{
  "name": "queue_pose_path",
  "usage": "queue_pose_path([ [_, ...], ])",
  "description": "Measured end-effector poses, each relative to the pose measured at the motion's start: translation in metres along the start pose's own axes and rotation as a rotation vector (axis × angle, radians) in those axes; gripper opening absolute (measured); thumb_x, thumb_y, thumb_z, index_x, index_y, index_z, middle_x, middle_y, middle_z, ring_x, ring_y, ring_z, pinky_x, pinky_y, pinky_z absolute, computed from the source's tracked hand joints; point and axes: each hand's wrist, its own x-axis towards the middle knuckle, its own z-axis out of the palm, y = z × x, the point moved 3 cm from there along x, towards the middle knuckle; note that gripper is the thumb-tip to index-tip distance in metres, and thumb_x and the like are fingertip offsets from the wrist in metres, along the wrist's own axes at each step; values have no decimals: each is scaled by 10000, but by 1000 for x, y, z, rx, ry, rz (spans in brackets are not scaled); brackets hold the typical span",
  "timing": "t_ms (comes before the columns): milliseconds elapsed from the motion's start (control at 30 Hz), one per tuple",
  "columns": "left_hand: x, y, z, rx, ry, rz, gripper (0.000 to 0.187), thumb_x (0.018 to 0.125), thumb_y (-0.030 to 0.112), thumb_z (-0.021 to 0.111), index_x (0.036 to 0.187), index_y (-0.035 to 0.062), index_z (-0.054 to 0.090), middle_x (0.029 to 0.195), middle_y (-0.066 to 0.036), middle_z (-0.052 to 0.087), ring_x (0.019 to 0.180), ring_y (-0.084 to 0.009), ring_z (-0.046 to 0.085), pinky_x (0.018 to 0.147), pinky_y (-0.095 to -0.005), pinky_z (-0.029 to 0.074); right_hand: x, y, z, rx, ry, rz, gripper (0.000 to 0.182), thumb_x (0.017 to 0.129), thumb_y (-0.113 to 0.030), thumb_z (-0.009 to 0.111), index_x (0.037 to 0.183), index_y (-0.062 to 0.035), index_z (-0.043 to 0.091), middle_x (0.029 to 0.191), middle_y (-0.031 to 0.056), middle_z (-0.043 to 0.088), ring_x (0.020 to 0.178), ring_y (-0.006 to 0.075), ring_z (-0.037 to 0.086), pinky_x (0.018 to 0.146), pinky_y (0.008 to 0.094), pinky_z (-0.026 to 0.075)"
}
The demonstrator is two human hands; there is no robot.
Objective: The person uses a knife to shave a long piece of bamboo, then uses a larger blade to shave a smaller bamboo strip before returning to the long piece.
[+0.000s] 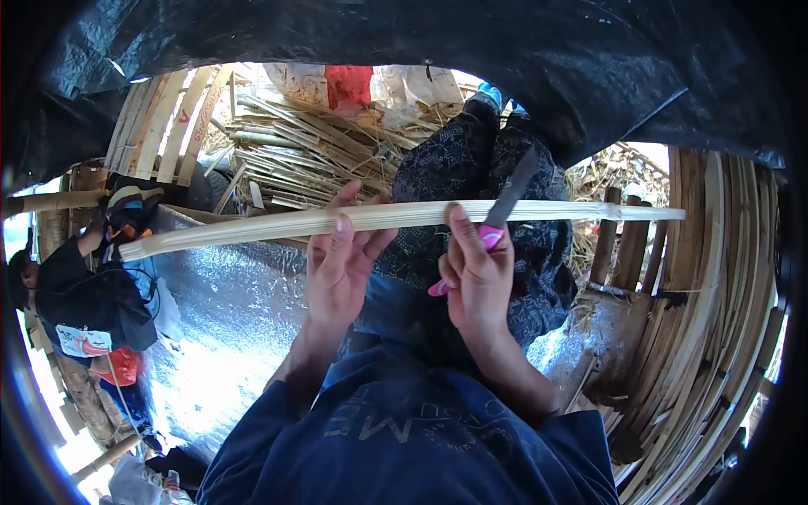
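A long, pale, slightly curved bamboo strip (pixel 404 216) spans the view, held level in front of my chest. My left hand (pixel 335 273) grips it left of its middle, thumb on the near face and fingers behind, some of them spread. To the right, my right hand (pixel 481 282) pinches the same strip under its thumb. That hand also holds a knife (pixel 512 189) with a pink handle and a dark blade, which points up and to the right across the strip. The handle's lower end sticks out below my fingers.
Split bamboo pieces (pixel 290 151) lie heaped ahead. Long strips (pixel 715 252) are stacked at the right. Patterned dark trousers (pixel 446 168) cover legs beyond the strip. A person in black (pixel 93 295) is at the left. Dark plastic sheeting (pixel 379 34) hangs across the top.
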Motion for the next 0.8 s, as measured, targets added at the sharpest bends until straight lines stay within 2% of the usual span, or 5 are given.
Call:
queue_pose_path([
  [233, 15, 39, -24, 91, 43, 272, 237, 944, 161, 516, 1075, -26, 581, 1035, -215, 640, 998, -274, 638, 801, -396, 587, 0, -9, -12, 25, 18, -28, 137, 922, -197, 592, 880, -90, 518, 555, -51, 413, 390, 20, 293, 332, 209, 220],
  [400, 25, 74, -62, 102, 123, 397, 278, 930, 188, 545, 1078, -45, 573, 994, -239, 644, 909, -285, 668, 703, -334, 615, 22, -36, -60, 117, 223, -192, 196, 937, -268, 560, 945, -84, 492, 827, -6, 517, 424, 35, 300, 357, 208, 215],
  [567, 33, 95, -89, 154, 227, 421, 372, 932, 250, 552, 1155, -47, 529, 1078, -232, 612, 968, -261, 643, 776, -330, 597, 34, -63, -100, 196, 277, -292, 232, 932, -295, 566, 822, -102, 499, 784, -23, 519, 435, 38, 291, 371, 202, 204],
  [667, 45, 109, -108, 164, 190, 437, 395, 959, 240, 502, 1217, -58, 473, 1174, -173, 572, 1124, -241, 558, 946, -315, 512, 34, -77, -111, 207, 341, -357, 201, 937, -273, 559, 841, -105, 506, 887, 6, 590, 434, 18, 275, 360, 189, 207],
  [800, 70, 129, -125, 144, 224, 437, 414, 954, 256, 512, 1234, -48, 483, 1167, -178, 585, 1072, -227, 592, 879, -287, 549, 36, -96, -132, 265, 275, -411, 156, 942, -259, 549, 941, -104, 527, 906, 21, 601, 425, 8, 264, 354, 170, 210],
])
